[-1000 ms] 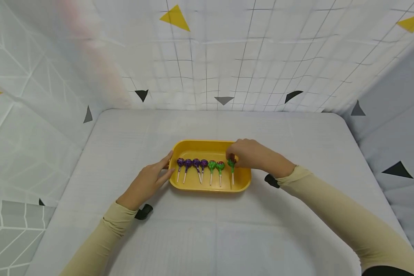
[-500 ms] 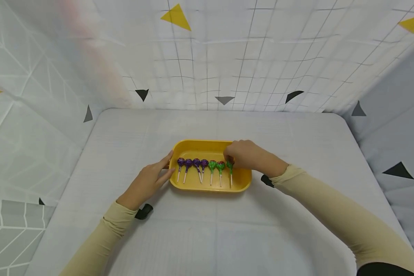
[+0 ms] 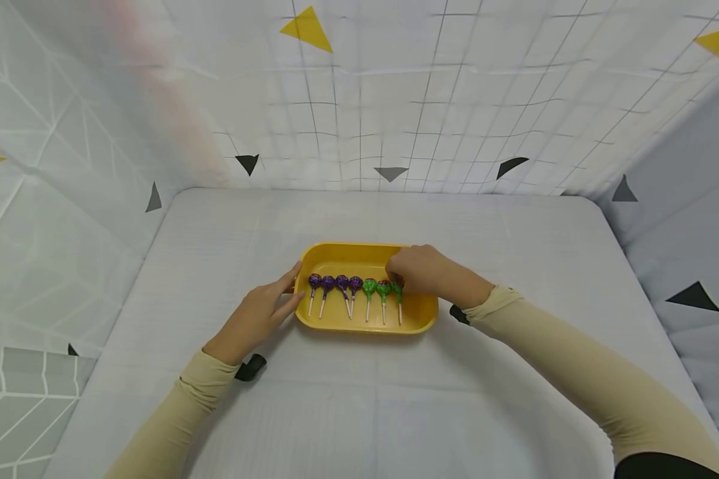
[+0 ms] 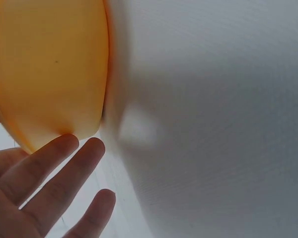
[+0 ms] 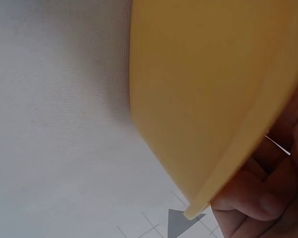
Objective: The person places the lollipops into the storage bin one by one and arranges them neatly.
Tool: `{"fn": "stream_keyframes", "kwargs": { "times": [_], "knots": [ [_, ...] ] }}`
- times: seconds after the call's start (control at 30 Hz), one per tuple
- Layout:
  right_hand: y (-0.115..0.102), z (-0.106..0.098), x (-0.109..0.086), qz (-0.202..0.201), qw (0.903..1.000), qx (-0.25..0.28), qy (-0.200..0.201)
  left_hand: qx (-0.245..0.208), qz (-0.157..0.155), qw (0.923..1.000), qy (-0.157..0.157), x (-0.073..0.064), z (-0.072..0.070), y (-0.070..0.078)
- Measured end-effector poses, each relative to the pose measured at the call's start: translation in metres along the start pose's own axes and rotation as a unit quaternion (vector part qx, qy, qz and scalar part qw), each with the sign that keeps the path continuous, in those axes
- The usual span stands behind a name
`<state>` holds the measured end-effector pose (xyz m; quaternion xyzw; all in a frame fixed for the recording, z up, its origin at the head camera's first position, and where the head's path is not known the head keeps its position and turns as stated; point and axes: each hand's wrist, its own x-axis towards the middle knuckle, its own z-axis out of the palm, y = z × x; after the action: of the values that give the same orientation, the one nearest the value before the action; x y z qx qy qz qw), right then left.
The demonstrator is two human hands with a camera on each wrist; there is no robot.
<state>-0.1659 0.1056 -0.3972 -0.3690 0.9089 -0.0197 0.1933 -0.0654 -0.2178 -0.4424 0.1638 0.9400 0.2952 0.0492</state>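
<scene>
A yellow tray point(image 3: 347, 253) holds a row of wrapped lollipops. Several purple lollipops point(image 3: 327, 285) lie at the left, with two green lollipops point(image 3: 369, 287) to their right. At the row's right end, my right hand point(image 3: 428, 271) reaches over the rim and pinches a third green lollipop point(image 3: 399, 296) by its head, which the fingers partly cover; its stick points toward me. My left hand point(image 3: 257, 313) rests on the tray's left end. In the left wrist view its fingers point(image 4: 64, 183) are fairly straight and spread, fingertips at the tray's outer wall.
The tray stands on a table with a white cover point(image 3: 359, 399). White patterned cloth point(image 3: 359, 100) hangs behind and at both sides of the table. Black wrist mounts point(image 3: 251, 367) show under both forearms.
My right hand has moved left with the green lollipop, bringing it close beside the other green ones, its stick lined up with theirs. My left hand has stayed on the tray.
</scene>
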Motion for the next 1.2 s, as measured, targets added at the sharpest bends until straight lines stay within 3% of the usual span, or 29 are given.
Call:
{"fn": "stream_keyframes", "kwargs": {
  "times": [1.2],
  "knots": [
    [0.0013, -0.0005, -0.0033, 0.002, 0.9999, 0.003, 0.01, 0.006, 0.0, 1.0, 0.0, 0.0, 0.0003, 0.0002]
  ]
}}
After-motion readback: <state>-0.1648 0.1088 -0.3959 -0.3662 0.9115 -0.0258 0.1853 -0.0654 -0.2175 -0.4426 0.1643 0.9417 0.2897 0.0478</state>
